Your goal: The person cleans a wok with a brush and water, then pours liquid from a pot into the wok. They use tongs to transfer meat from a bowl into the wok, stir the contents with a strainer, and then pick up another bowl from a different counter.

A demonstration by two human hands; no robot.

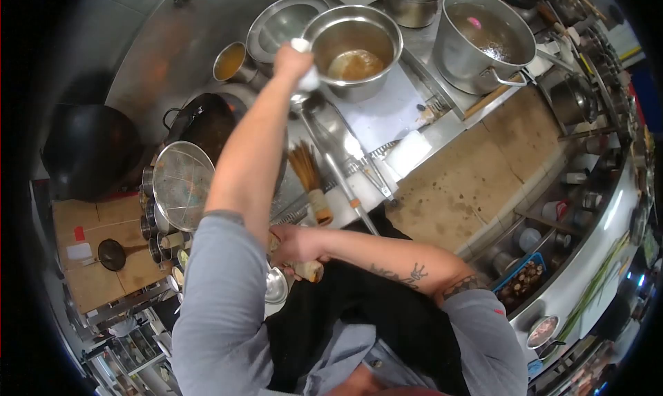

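My left hand (293, 63) reaches far forward, closed around a white cloth (309, 80) beside the rim of a steel pot (320, 23) with some brownish liquid at its bottom. Close to my body, my right hand (297, 244) is closed on something I cannot make out, whose pale, brown-tipped end (309, 271) sticks out below the fingers. A metal ladle bowl (276, 285) shows just under this hand. To its upper right lies a bamboo brush (305, 168) with a wrapped handle.
Ahead are a steel bowl (259, 33), a small pot of yellow liquid (230, 63) and a large stockpot (476, 78). On the left are a dark wok (93, 151), a round strainer (183, 182) and a wooden board (103, 285). A counter (587, 285) curves along the right.
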